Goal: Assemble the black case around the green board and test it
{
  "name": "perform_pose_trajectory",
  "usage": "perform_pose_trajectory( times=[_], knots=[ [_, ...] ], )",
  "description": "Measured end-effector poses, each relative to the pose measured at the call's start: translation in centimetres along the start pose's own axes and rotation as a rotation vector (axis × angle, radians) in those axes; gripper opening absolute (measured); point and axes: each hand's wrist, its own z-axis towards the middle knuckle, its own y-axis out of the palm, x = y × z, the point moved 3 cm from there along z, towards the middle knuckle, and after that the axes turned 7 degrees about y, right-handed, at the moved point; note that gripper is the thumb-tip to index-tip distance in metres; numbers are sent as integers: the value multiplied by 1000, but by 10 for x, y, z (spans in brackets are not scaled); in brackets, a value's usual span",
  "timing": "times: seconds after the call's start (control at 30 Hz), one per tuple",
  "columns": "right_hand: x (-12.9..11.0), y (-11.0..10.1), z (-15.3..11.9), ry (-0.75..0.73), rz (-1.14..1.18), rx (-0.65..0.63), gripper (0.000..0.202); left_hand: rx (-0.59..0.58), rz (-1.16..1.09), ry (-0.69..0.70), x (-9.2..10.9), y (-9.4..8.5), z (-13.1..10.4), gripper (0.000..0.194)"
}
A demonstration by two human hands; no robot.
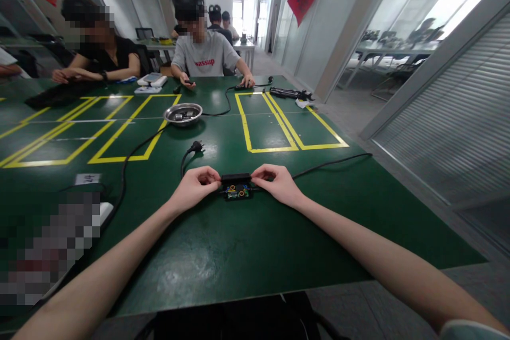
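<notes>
A power adapter lies in front of me with its case apart. Its circuit board shows, with ring-shaped coils and small parts on it. Behind the board a black case cover is tilted up on edge. My left hand pinches the cover's left end between thumb and fingers. At the right end, my right hand does the same. A black cord with a plug curves out by my left hand. Another black cable runs off to the right from behind my right hand.
A metal bowl with small metal parts stands farther back on the green table. Yellow tape marks rectangles. A black folded tripod-like object lies at the far edge. Two people sit opposite, one touching a cabled black device.
</notes>
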Motion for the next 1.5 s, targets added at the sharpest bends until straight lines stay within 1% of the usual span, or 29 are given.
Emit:
perform_pose_trajectory(
  times=[0.2, 0.4, 0.63, 0.73, 0.83, 1.0, 1.1, 1.17, 1.2, 1.27, 1.37, 1.5],
  knots=[
    [-5, -1, -2, -29, -21, -45, 11, -52, 29, -3, -2, -2, 0, 18],
    [-12, -1, -9, -118, -104, -85, 11, -165, 87, 27, 5, -1, -1, 17],
    [-16, 0, -14, -217, -205, -73, 12, -202, 143, 77, 11, -1, -3, 20],
    [-16, 2, -14, -248, -282, -81, 16, -209, 148, 89, 12, 0, -4, 19],
    [-14, 4, -14, -250, -364, -103, 17, -214, 153, 91, 12, 0, -4, 19],
    [-13, 6, -13, -202, -381, -145, 20, -247, 186, 101, 12, -1, -4, 19],
    [-14, 6, -13, -181, -383, -158, 20, -229, 293, 168, 13, 3, -6, 15],
    [-15, 6, -13, -182, -382, -159, 19, -172, 446, 260, 15, 9, -8, 12],
    [-16, 6, -14, -188, -379, -158, 19, -139, 524, 284, 16, 13, -9, 13],
    [-17, 6, -15, -219, -360, -160, 19, -91, 600, 275, 17, 20, -10, 13],
    [-20, 8, -18, -293, -323, -165, 22, -112, 671, 288, 17, 28, -10, 26],
    [-23, 10, -22, -398, -375, -149, 28, -180, 725, 302, 16, 29, -8, 39]
  ],
)
